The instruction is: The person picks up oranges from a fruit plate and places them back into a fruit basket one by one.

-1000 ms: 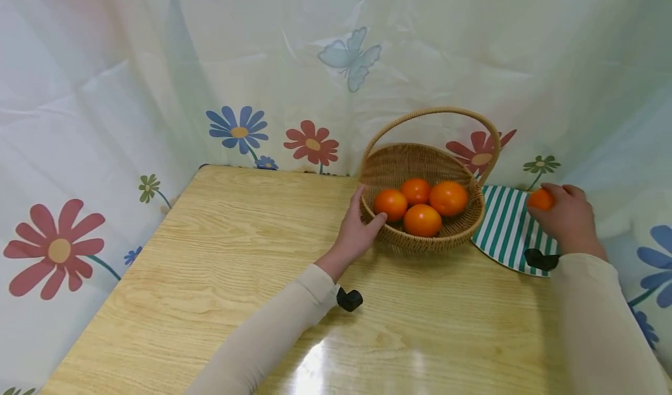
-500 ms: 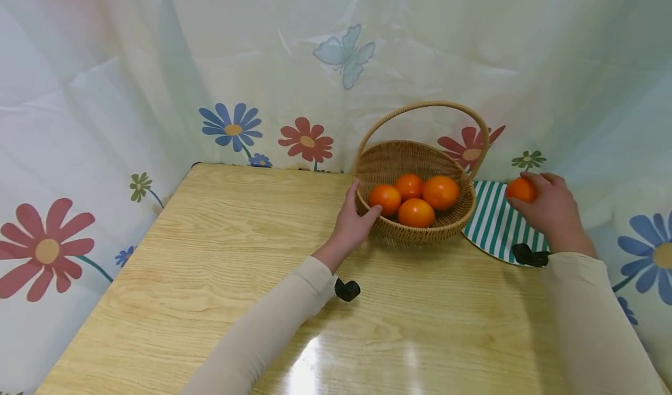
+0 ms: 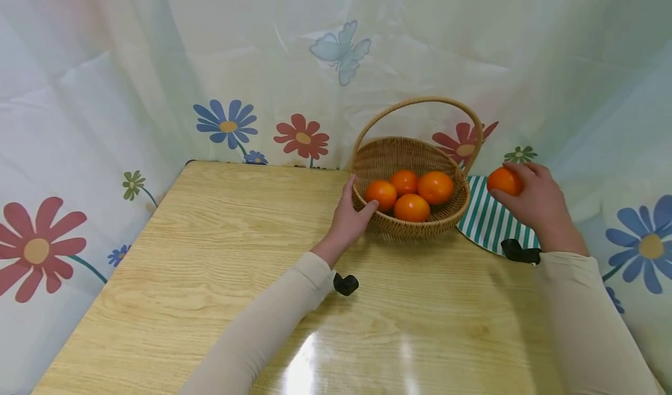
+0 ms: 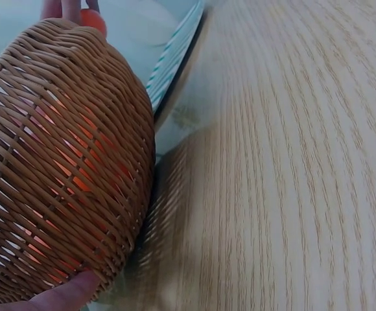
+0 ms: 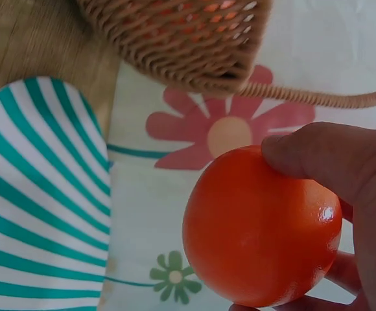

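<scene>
A wicker basket [image 3: 415, 230] with a tall arched handle stands near the back of the table, several oranges [image 3: 412, 208] lying in it. My left hand [image 3: 349, 220] grips its left rim, thumb over the front edge. In the left wrist view the basket's woven side [image 4: 65, 149] fills the left part. Right of the basket, my right hand [image 3: 541, 199] holds a smooth orange [image 3: 505, 181] above a green-and-white striped mat [image 3: 490, 223]. Thumb and fingers go round that orange [image 5: 259, 227] in the right wrist view; its far side is hidden.
The light wooden table [image 3: 226, 255] stretches to the left and front. A flower-printed curtain [image 3: 252, 51] hangs behind and on both sides, close to the basket. The basket's handle [image 3: 420, 100] arches up over its opening.
My right hand has lifted the orange off to the left, from over the mat's far right toward the basket. My left hand keeps its hold on the basket. The head view has shifted slightly.
</scene>
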The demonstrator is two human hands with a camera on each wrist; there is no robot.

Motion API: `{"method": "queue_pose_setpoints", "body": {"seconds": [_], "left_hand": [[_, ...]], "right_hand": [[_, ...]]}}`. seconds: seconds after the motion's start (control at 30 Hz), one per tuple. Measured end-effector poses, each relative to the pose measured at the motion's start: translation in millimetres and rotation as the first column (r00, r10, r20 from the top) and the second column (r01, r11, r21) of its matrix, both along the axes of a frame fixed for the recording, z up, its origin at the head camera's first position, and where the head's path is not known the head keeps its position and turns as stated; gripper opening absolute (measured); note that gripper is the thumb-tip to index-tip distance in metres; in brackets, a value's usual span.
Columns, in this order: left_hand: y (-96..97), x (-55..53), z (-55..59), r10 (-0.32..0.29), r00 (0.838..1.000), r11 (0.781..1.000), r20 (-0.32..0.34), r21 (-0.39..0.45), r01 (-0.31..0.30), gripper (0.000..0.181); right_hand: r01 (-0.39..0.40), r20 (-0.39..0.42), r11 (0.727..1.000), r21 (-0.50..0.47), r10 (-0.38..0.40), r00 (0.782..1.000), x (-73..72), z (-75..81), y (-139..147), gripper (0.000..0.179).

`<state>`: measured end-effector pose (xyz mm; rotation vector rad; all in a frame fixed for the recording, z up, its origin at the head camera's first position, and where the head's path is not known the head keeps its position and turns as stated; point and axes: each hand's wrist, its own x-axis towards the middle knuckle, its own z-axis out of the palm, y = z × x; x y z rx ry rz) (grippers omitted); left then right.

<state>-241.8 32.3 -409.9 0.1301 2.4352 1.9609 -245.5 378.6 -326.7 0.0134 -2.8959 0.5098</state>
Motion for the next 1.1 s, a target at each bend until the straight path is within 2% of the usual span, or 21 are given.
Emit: {"method": "queue_pose_setpoints", "body": {"seconds": [0.2, 0.47, 0.7, 0.87, 1.1], "left_hand": [[0.3, -0.1, 1.0, -0.008, 1.000, 1.000, -0.005, 0.011, 0.008, 0.078], [0.7, 0.3, 1.3, -0.015, 1.000, 1.000, 0.000, 0.026, 0.015, 0.078], [0.7, 1.9, 1.3, -0.002, 1.000, 1.000, 0.002, 0.021, 0.002, 0.077], [0.7, 3.4, 2.9, -0.007, 1.000, 1.000, -0.003, 0.022, 0.007, 0.074], [1.3, 5.4, 3.7, -0.013, 1.000, 0.999, 0.003, 0.044, 0.013, 0.068]], "right_hand": [[-0.033, -0.014, 0.999, 0.005, 0.033, 0.999, 8.1, 8.9, -11, 0.069], [-0.061, -0.073, 0.998, 0.008, 0.062, 0.995, 18.3, 19.2, -29, 0.065], [-0.133, -0.135, 0.991, 0.027, 0.135, 0.982, 23.7, 27.4, -48, 0.061], [-0.167, -0.124, 0.986, 0.026, 0.169, 0.978, 26.5, 30.2, -64, 0.063], [-0.232, -0.104, 0.973, 0.003, 0.231, 0.967, 25.7, 26.6, -84, 0.064]]}}
